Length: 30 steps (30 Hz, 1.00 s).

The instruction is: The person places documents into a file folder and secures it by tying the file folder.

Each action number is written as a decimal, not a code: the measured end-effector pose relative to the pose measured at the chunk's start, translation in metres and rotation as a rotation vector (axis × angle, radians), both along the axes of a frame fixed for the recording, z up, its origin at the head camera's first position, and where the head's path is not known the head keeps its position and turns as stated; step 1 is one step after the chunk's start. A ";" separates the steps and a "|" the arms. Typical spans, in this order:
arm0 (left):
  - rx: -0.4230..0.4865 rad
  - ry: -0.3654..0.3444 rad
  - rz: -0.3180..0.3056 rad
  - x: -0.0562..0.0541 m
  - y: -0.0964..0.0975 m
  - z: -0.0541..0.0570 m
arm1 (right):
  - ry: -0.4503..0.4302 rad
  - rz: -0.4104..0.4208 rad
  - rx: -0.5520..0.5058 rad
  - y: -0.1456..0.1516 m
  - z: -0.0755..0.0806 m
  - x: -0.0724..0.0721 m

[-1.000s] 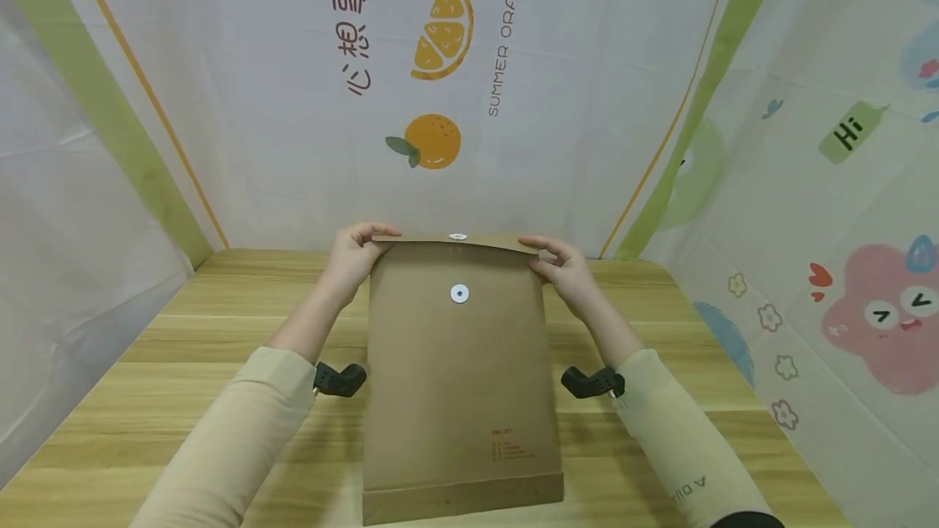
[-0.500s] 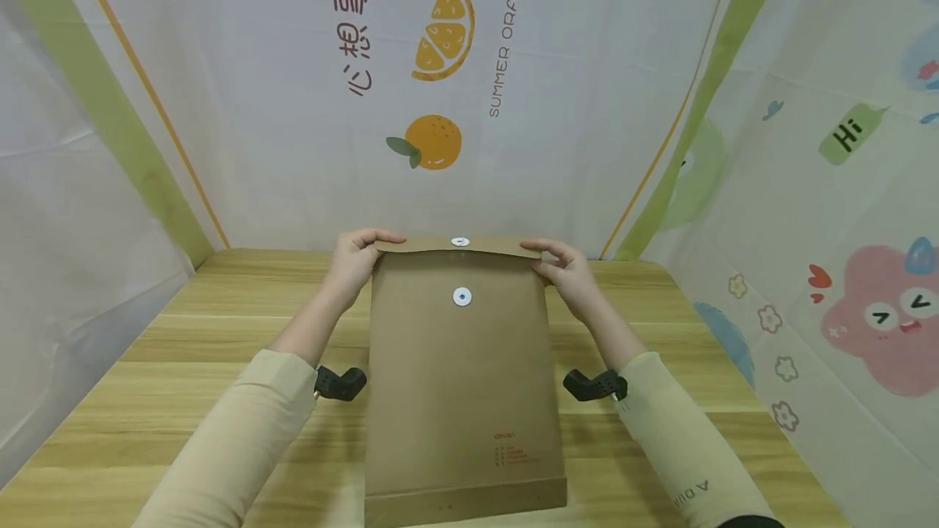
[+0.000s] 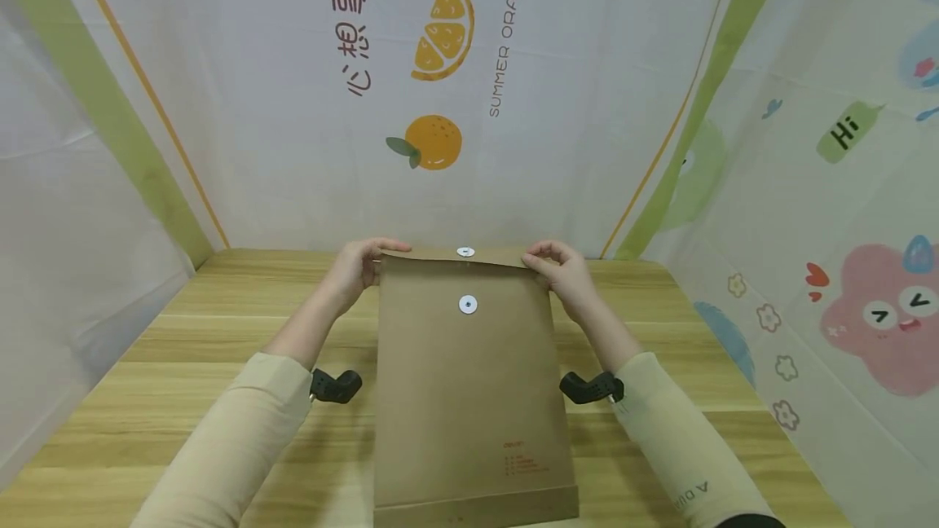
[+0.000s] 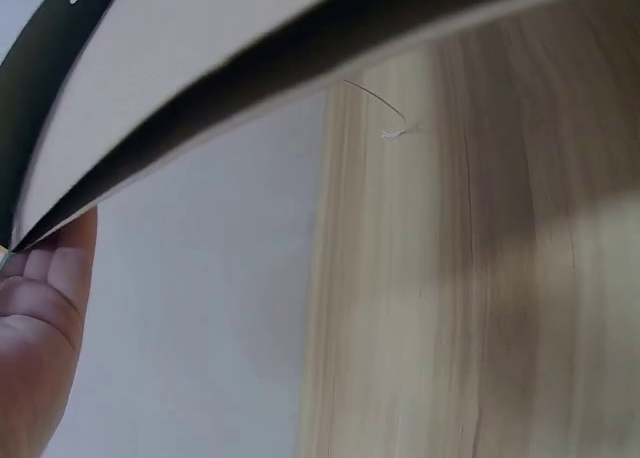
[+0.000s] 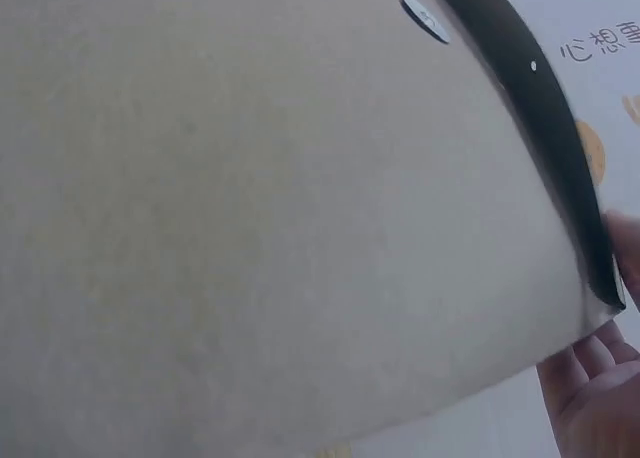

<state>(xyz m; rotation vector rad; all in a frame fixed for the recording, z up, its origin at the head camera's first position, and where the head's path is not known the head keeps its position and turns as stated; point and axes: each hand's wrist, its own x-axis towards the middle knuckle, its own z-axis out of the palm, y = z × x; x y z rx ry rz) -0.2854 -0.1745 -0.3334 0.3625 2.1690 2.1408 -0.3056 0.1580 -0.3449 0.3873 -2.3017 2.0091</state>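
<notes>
A brown kraft-paper document envelope (image 3: 469, 398) is held up over the table in the head view. Its top flap (image 3: 433, 254) folds toward me and bears a white button; a second white button (image 3: 468, 305) sits on the body below. At the flap's left end my left hand (image 3: 357, 271) grips the top corner. My right hand (image 3: 563, 277) pinches the right end, thumb in front. The right wrist view shows the envelope's broad face (image 5: 300, 208) and the dark underside of the lifted flap (image 5: 550, 118). In the left wrist view a thin string (image 4: 375, 98) hangs below the envelope.
The wood-grain table (image 3: 242, 300) spreads around the envelope. A white printed cloth (image 3: 293, 186) hangs behind it, and another with cartoon figures (image 3: 792, 186) stands on the right. Black wrist mounts (image 3: 335, 386) stick out from both sleeves.
The envelope has shifted slightly right and toward me, with both hands moving along. The flap dipped toward me, and the right thumb has come onto its front.
</notes>
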 end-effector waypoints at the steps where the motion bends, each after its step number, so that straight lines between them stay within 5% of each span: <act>1: 0.001 -0.005 0.002 0.000 0.000 0.000 | 0.001 -0.001 0.004 -0.001 0.000 0.000; 8: -0.170 0.001 0.130 0.003 0.009 0.001 | -0.022 -0.021 0.032 -0.001 -0.003 -0.002; 20: -0.106 0.042 0.126 0.001 0.012 -0.007 | -0.019 0.029 0.048 -0.001 -0.003 -0.003; 30: 0.048 -0.229 0.001 0.002 0.004 -0.015 | 0.032 0.037 0.037 0.000 -0.006 -0.004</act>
